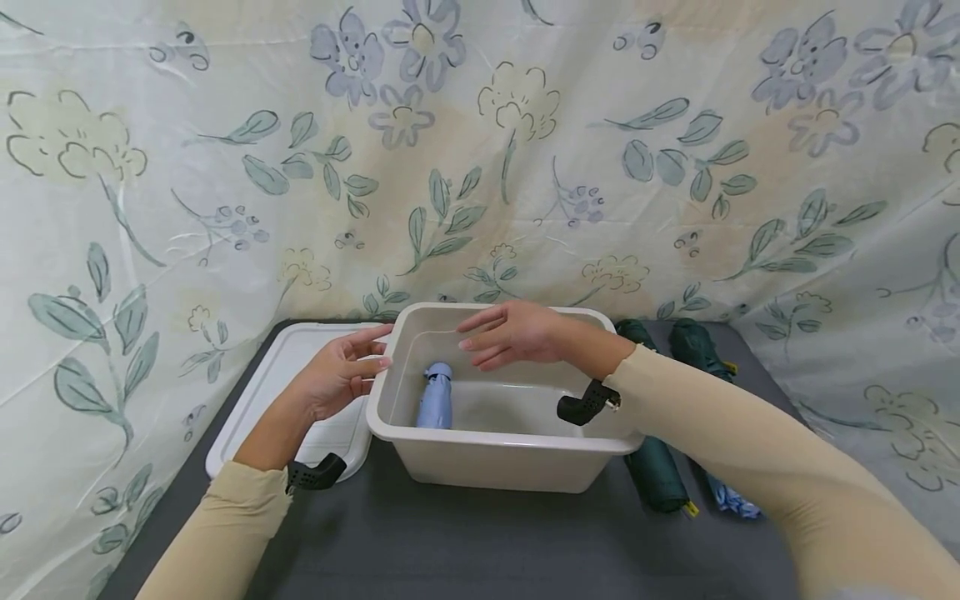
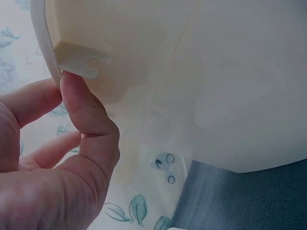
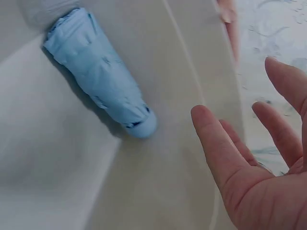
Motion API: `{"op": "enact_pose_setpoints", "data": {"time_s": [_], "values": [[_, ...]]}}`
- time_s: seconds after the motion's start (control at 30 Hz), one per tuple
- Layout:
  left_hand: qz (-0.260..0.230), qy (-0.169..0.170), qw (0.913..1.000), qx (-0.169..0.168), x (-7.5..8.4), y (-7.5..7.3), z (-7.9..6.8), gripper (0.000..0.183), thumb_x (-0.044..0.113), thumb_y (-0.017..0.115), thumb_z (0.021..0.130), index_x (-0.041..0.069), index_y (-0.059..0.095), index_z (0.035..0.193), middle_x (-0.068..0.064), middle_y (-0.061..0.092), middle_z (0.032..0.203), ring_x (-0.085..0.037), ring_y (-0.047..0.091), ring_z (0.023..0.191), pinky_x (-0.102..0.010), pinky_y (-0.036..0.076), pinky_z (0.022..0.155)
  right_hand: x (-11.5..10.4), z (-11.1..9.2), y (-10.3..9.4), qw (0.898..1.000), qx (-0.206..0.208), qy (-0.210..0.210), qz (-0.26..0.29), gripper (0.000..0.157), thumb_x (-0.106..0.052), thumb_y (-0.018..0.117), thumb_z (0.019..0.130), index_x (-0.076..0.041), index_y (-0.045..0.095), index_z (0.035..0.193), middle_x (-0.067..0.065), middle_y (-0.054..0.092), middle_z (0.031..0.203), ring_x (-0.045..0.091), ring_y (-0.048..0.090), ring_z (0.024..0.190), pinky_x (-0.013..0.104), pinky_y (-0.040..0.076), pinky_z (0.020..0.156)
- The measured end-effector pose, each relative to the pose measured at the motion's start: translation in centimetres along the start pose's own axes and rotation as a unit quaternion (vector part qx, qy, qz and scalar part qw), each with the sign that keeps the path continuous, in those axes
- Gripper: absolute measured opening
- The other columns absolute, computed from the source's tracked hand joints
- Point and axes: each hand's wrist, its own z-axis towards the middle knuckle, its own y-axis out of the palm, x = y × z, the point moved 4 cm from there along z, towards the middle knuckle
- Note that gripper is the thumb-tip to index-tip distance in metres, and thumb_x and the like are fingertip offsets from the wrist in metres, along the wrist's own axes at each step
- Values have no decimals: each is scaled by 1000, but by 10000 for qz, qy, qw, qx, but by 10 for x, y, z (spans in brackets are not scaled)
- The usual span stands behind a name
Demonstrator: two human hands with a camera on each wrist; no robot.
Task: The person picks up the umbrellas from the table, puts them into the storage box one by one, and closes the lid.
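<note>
A beige plastic bin (image 1: 495,442) stands on the dark grey table. A folded light blue umbrella (image 1: 435,396) lies inside it against the left wall; the right wrist view shows this umbrella (image 3: 98,72) on the bin floor (image 3: 57,158). My left hand (image 1: 352,371) holds the bin's left rim. In the left wrist view the thumb (image 2: 81,110) presses a tab under the rim (image 2: 79,60), with the fingers on the other side. My right hand (image 1: 502,333) hovers open above the bin with straight fingers (image 3: 216,139), holding nothing.
A white lid (image 1: 285,383) lies flat left of the bin, under my left hand. Two dark green folded umbrellas (image 1: 656,471) (image 1: 697,346) and a blue one (image 1: 731,497) lie right of the bin, under my right forearm. A floral cloth (image 1: 480,167) hangs behind.
</note>
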Motion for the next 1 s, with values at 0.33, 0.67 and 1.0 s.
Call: {"op": "enact_pose_setpoints", "data": {"time_s": [0.33, 0.67, 1.0], "values": [[-127, 26, 9999, -105, -1, -2, 1, 72, 5, 64, 100, 5, 27, 162, -3, 61, 118, -11, 72, 98, -27, 62, 83, -7, -41, -27, 9977, 239, -630, -99, 53, -6, 65, 99, -4, 50, 150, 20, 57, 145, 35, 67, 121, 46, 56, 102], [-39, 6, 10000, 27, -3, -4, 2, 70, 6, 65, 99, 6, 31, 161, -4, 61, 118, -13, 72, 98, -30, 63, 83, 6, -75, -59, 9894, 861, -1107, -370, 57, -11, 71, 97, -5, 51, 150, 20, 54, 149, 24, 68, 121, 41, 56, 101], [30, 123, 9999, 13, -1, -2, -1, 68, 3, 64, 99, 5, 33, 160, -5, 61, 117, -13, 72, 97, -28, 63, 80, 25, -120, -86, 9706, 1744, -1547, -599, 58, -27, 70, 98, -7, 51, 149, 21, 51, 152, 10, 71, 113, 32, 58, 97]]}}
